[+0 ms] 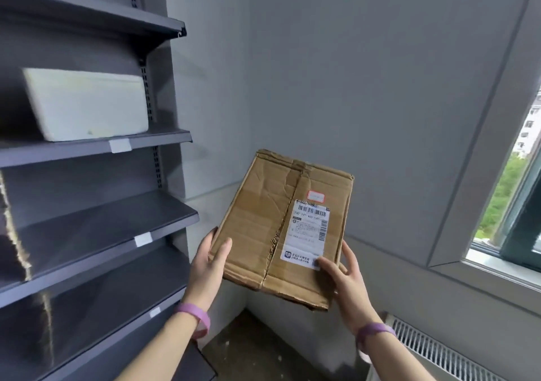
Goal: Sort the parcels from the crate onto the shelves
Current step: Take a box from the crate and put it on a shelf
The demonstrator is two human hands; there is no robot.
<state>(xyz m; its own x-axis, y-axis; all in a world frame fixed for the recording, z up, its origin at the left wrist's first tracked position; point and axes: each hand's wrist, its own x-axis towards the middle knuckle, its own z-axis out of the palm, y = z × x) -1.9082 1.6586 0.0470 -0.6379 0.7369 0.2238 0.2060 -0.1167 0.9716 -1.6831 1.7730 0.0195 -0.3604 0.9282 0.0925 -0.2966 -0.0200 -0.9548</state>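
Both hands are on the cardboard box (282, 228), held up in the air, tilted, to the right of the shelves (96, 216). The left hand (209, 260) grips the box's near left corner, thumb on top. The right hand (344, 275) clamps the near right corner, thumb pressing the edge of the shipping label (308, 231). The box touches no shelf. On an upper shelf sits a white foam box (85, 104), near the shelf's right end. Purple wristbands (194, 317) on both wrists.
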